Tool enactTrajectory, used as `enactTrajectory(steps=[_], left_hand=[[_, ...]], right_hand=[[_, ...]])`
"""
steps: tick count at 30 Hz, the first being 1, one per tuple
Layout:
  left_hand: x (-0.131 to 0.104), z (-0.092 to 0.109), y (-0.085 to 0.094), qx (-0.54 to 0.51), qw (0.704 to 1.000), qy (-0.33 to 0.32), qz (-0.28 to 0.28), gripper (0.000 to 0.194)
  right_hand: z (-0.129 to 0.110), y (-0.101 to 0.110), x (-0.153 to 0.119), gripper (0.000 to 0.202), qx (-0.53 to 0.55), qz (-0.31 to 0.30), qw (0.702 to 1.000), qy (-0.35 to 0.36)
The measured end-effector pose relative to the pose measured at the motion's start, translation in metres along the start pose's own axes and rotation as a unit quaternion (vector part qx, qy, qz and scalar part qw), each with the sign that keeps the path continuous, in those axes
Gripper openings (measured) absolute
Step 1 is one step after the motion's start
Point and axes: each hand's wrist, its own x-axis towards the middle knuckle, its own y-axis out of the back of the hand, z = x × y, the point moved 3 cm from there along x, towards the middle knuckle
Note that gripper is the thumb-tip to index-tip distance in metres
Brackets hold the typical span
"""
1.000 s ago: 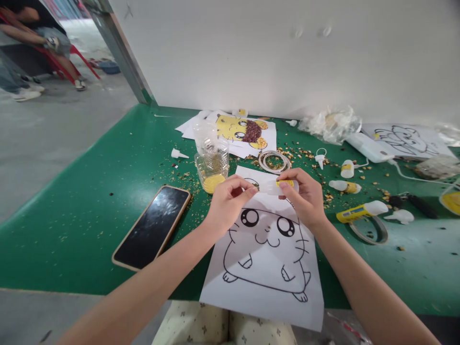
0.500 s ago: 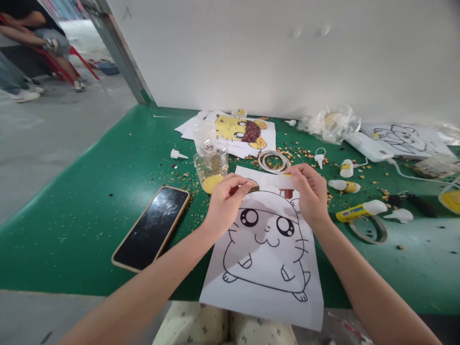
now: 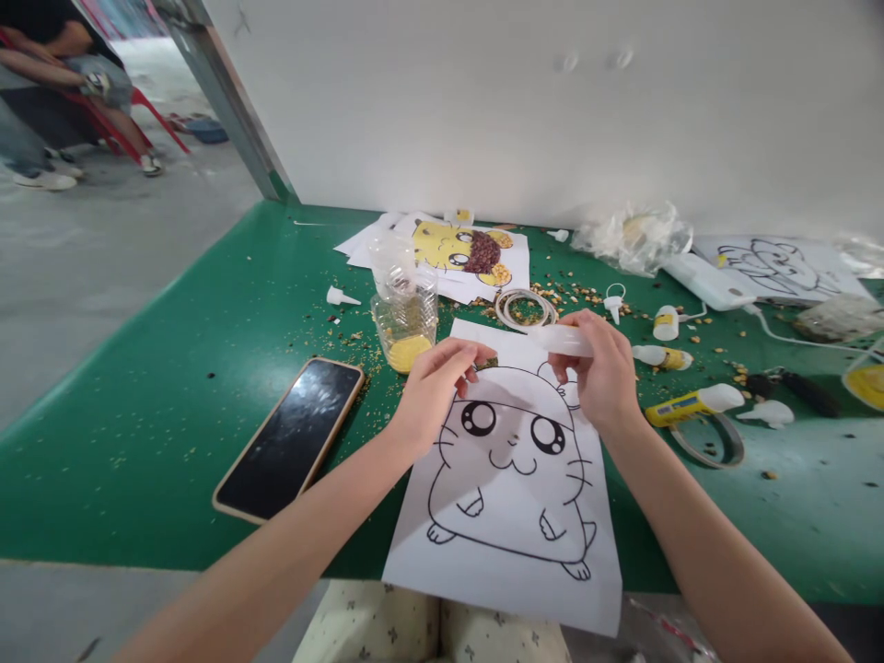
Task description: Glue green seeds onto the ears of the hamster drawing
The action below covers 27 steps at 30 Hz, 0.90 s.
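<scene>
A sheet of paper with a hamster outline (image 3: 511, 516) lies in front of me over the table's near edge. My right hand (image 3: 602, 373) is closed round a small white glue bottle (image 3: 566, 342), held sideways above the drawing's right ear. My left hand (image 3: 435, 382) hovers at the drawing's left ear, fingers loosely curled and apart, with nothing visible between them. Dark green-brown grains (image 3: 489, 363) cover part of that ear. Just beyond my left hand stands a clear plastic container (image 3: 404, 318) with yellow grains in the bottom.
A phone (image 3: 290, 437) lies on the left of the green table (image 3: 138, 414). Behind are a partly filled hamster picture (image 3: 442, 244) and a tape roll (image 3: 526, 311). On the right are a yellow glue bottle (image 3: 680, 408), a power bank (image 3: 711, 281) and scattered grains. People sit farther back.
My right hand has turned the glue bottle and shifted slightly right, hiding the bottle's yellow label. My left fingers have loosened from a pinch and spread a little.
</scene>
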Motion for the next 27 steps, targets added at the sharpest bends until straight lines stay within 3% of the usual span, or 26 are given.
enactTrajectory(steps=[5,11,17,23,27], left_hand=[[0.001,-0.002,-0.002,-0.054,0.998,0.028,-0.017,0.015],[-0.001,0.0,-0.002,-0.01,1.0,-0.028,-0.004,0.021],[-0.002,-0.001,-0.002,0.012,1.0,-0.001,0.011,0.018],[-0.001,-0.004,-0.006,-0.03,0.998,-0.006,-0.047,0.016],[0.0,-0.006,-0.008,-0.04,0.996,0.039,-0.07,0.017]], right_hand=[[-0.001,0.003,0.005,0.028,0.095,0.02,0.994,-0.044],[-0.006,0.01,0.008,0.023,0.177,0.083,0.98,-0.037],[-0.005,0.013,0.011,0.021,0.208,0.131,0.967,-0.061],[-0.002,0.013,0.011,0.021,0.2,0.125,0.969,-0.068],[0.0,0.013,0.011,0.021,0.209,0.122,0.967,-0.078]])
